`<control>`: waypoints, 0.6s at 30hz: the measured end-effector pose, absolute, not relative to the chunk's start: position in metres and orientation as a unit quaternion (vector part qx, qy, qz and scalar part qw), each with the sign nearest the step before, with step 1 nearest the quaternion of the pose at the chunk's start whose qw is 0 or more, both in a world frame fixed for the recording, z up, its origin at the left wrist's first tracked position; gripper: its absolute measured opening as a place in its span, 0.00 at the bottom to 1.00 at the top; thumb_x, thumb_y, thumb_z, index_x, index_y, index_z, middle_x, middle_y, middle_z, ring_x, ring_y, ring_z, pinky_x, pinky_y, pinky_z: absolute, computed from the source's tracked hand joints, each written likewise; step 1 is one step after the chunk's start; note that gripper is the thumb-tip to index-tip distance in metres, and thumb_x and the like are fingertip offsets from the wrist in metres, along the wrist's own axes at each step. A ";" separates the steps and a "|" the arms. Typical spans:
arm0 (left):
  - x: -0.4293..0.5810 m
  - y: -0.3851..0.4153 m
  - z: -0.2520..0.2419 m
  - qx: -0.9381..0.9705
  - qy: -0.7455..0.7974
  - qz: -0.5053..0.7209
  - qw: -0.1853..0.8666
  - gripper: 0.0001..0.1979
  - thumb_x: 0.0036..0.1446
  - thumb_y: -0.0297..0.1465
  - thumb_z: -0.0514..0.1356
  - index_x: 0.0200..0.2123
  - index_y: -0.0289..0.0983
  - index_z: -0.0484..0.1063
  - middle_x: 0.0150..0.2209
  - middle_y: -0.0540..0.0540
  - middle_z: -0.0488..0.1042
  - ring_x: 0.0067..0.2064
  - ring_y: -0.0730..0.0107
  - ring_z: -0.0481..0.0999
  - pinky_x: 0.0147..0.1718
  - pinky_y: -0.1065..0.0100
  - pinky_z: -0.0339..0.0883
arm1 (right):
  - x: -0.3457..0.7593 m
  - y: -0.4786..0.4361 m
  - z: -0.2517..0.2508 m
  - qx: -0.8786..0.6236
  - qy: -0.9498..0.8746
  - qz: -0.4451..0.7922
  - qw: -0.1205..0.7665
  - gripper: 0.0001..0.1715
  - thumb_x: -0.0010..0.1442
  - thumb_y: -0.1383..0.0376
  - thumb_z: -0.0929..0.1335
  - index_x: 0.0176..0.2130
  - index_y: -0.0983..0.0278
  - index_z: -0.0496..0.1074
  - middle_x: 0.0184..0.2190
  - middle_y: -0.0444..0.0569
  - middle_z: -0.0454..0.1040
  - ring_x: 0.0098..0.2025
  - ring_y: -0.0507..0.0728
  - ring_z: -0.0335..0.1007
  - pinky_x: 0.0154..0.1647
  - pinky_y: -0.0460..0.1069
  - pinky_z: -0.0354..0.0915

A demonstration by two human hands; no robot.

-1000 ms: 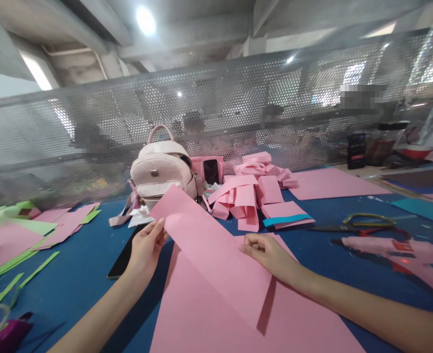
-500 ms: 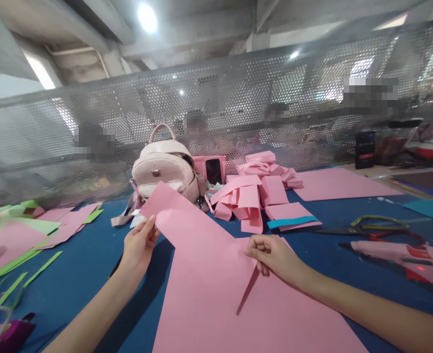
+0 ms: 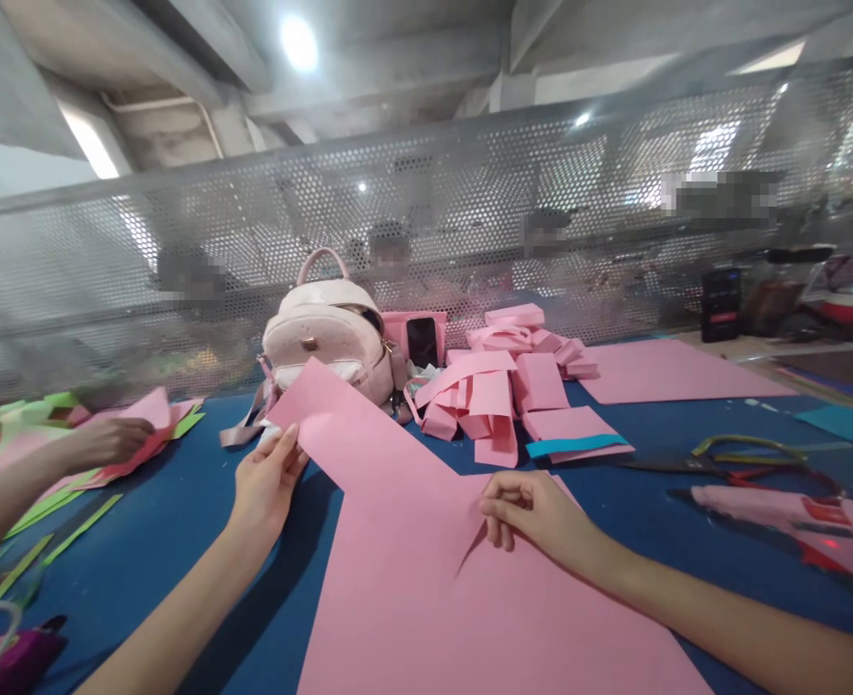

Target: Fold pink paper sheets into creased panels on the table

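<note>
A large pink paper sheet (image 3: 426,598) lies on the blue table (image 3: 173,512) in front of me, with its far flap (image 3: 354,444) folded over toward the left. My left hand (image 3: 267,483) pinches the flap's left corner and lifts it a little off the table. My right hand (image 3: 528,512) is closed, its fingers pressing on the fold where the flap meets the sheet.
A pale pink backpack (image 3: 325,338) and a phone (image 3: 422,342) stand at the back by the perforated metal screen. Folded pink paper pieces (image 3: 503,386) pile behind the sheet. Scissors (image 3: 737,458) and a glue gun (image 3: 781,507) lie right. Another person's hand (image 3: 104,441) holds pink paper at left.
The folded flap has come down flatter onto the sheet, and my right hand has pressed lower along the fold. Another person's arm has entered at the left.
</note>
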State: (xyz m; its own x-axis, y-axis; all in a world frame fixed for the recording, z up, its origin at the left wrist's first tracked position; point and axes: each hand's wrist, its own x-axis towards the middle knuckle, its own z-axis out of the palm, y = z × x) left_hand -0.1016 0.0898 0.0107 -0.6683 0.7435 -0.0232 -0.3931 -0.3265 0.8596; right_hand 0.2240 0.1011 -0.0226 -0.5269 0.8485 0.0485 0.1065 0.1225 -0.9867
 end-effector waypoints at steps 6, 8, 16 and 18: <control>-0.103 0.089 0.008 0.201 0.445 0.785 0.382 0.06 0.53 0.19 0.67 0.29 0.34 0.76 0.27 0.50 0.80 0.28 0.75 0.80 0.31 0.76 0.76 | 0.226 0.099 -0.022 -0.369 -0.681 0.529 0.347 0.22 0.60 0.51 0.70 0.26 0.60 0.60 0.11 0.37 0.65 0.15 0.50 0.59 0.22 0.46 0.57; -0.105 0.090 0.006 0.201 0.444 0.783 0.387 0.06 0.55 0.18 0.66 0.29 0.33 0.76 0.28 0.50 0.80 0.29 0.75 0.81 0.31 0.76 0.76 | 0.226 0.098 -0.021 -0.373 -0.679 0.528 0.348 0.23 0.61 0.49 0.68 0.26 0.60 0.60 0.11 0.36 0.64 0.15 0.50 0.58 0.21 0.46 0.57; -0.104 0.093 -0.010 0.209 0.450 0.771 0.399 0.05 0.55 0.18 0.65 0.31 0.32 0.76 0.29 0.48 0.81 0.28 0.75 0.81 0.32 0.75 0.77 | 0.226 0.102 -0.017 -0.390 -0.663 0.495 0.405 0.22 0.63 0.47 0.65 0.31 0.61 0.63 0.21 0.39 0.67 0.21 0.51 0.64 0.24 0.47 0.59; -0.101 0.093 -0.015 0.228 0.450 0.763 0.405 0.05 0.54 0.19 0.66 0.32 0.32 0.75 0.30 0.47 0.81 0.29 0.75 0.81 0.33 0.75 0.77 | 0.229 0.105 -0.019 -0.405 -0.656 0.478 0.421 0.20 0.62 0.47 0.66 0.34 0.61 0.66 0.22 0.38 0.65 0.19 0.50 0.61 0.21 0.46 0.57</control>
State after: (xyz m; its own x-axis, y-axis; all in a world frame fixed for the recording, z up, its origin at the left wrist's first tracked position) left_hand -0.1015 0.0934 -0.0151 -0.5684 0.8226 -0.0170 -0.4134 -0.2677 0.8703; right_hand 0.2286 0.1046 -0.0190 -0.3169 0.9340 0.1650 0.1283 0.2145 -0.9683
